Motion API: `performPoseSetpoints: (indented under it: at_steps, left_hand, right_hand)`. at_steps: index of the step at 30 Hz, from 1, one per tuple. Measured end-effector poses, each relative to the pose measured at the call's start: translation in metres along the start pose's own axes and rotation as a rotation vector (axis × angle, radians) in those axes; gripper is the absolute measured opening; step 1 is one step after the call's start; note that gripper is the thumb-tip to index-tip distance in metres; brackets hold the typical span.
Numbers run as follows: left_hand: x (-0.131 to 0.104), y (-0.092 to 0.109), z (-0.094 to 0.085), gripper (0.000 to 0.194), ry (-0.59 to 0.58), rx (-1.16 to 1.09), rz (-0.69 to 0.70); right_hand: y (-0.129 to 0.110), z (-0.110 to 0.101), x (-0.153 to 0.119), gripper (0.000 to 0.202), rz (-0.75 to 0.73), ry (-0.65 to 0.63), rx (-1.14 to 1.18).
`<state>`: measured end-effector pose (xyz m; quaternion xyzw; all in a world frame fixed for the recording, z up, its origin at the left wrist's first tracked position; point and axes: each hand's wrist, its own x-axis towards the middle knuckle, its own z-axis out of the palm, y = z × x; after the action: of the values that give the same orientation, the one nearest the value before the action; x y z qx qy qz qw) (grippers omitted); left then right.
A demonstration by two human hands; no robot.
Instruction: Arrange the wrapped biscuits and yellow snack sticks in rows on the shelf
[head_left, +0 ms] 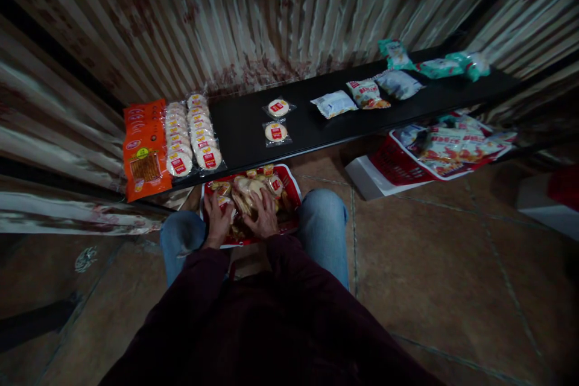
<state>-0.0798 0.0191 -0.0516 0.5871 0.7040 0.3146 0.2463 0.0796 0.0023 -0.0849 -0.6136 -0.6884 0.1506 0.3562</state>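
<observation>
Both of my hands reach into a red basket with a white rim, which sits between my knees. Individually wrapped round crackers and smaller brown packets fill it. My left hand lies at the basket's left side, fingers apart, touching a white cracker packet with a red label. Spread over the pale wrapped crackers near the middle are the fingers of my right hand. Some fingertips are hidden among the packets, and no firm grip shows in either hand.
A black shelf runs in front of me, bearing an orange bag, overlapping rows of wrapped crackers, two single crackers, white snack bags and green bags. Another red basket stands lower right on a white box.
</observation>
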Motion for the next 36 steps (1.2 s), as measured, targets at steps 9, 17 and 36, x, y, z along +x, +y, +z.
performPoseSetpoints:
  at_steps: [9,17,36]
  left_hand:
    - [-0.006,0.01,0.019,0.053,-0.122,0.081,0.229]
    - [-0.005,0.012,0.02,0.057,0.063,0.117,0.152]
    - [-0.022,-0.003,0.022,0.065,0.063,0.09,-0.101]
  right_hand:
    - [0.004,-0.002,0.005,0.046,0.135,0.15,0.098]
    - [0.017,0.002,0.011,0.051,0.409,0.252,0.078]
    - [0.02,0.004,0.0,0.059,0.233,0.185,0.022]
